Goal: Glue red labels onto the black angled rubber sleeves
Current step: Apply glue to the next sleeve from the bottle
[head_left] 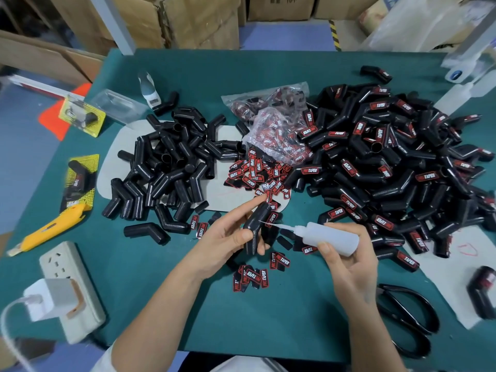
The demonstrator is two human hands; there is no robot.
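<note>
Nearest the camera, two bare forearms reach out over the green bench (268,318). A white power strip (71,288) with a charger plugged into it lies at the near left, and black scissors (408,320) lie at the near right. The right hand (351,267) grips a translucent glue bottle (328,237), fingers curled round its body, with the thin nozzle pointing left and its tip touching the black angled rubber sleeve (256,226) that the left hand (228,237) holds. The left thumb and lower fingers are wrapped round the sleeve's bend, while the index finger stretches forward toward the loose labels beyond. A few red labels (252,276) lie face up on the bench just below the hands.

A yellow utility knife (51,229) lies at the left. Beyond the hands, a scatter of loose labels (255,175) sits between two heaps: a pile of unlabelled sleeves (166,165) on the left, lying partly on a grey sheet, and a much larger pile of labelled sleeves (389,167) on the right. A clear plastic bag of labels (273,130) rests behind the scatter. Cardboard boxes (174,20) stand past the far edge of the bench.
</note>
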